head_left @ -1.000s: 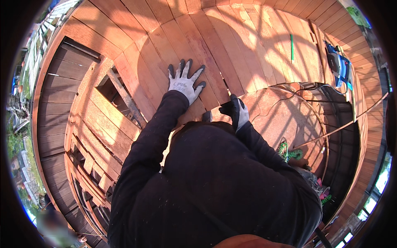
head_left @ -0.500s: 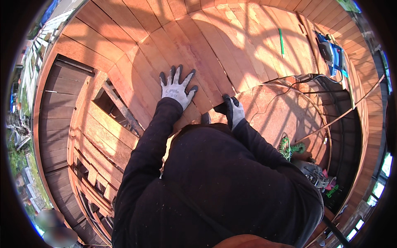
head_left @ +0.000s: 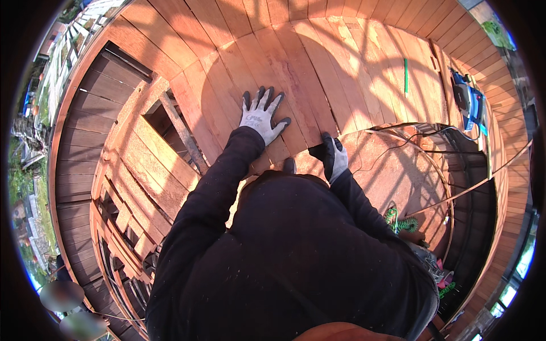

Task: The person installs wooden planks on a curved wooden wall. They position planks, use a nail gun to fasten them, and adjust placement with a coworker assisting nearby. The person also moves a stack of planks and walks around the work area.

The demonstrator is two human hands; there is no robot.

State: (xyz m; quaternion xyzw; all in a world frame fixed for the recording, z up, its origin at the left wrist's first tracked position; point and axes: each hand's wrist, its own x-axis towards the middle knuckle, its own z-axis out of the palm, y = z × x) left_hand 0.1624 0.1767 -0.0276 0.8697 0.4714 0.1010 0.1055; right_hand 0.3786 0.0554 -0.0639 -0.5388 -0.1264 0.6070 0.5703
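Note:
My left hand (head_left: 261, 116), in a pale glove with dark fingertips, lies spread flat on the curved surface of reddish wooden planks (head_left: 298, 99). My right hand (head_left: 330, 153), gloved the same way, is lower and to the right, with fingers curled at the lower edge of a plank (head_left: 310, 128) beside a narrow gap between boards. Its thumb and fingertips are partly hidden by the board and the glove's dark areas. A thin green strip (head_left: 406, 75) lies on the planks to the upper right.
A blue power tool (head_left: 470, 102) sits at the right with a cable. Below it are a lower floor (head_left: 387, 170), a green coiled hose (head_left: 406, 224) and a long thin stick (head_left: 452, 198). Openings between boards (head_left: 159, 128) show at left. Blurred shapes, apparently other people, appear at bottom left.
The whole view has shifted slightly between frames. My left hand stays spread on the planks, and my right hand stays at the plank's edge, its fingers slightly more curled than a second ago.

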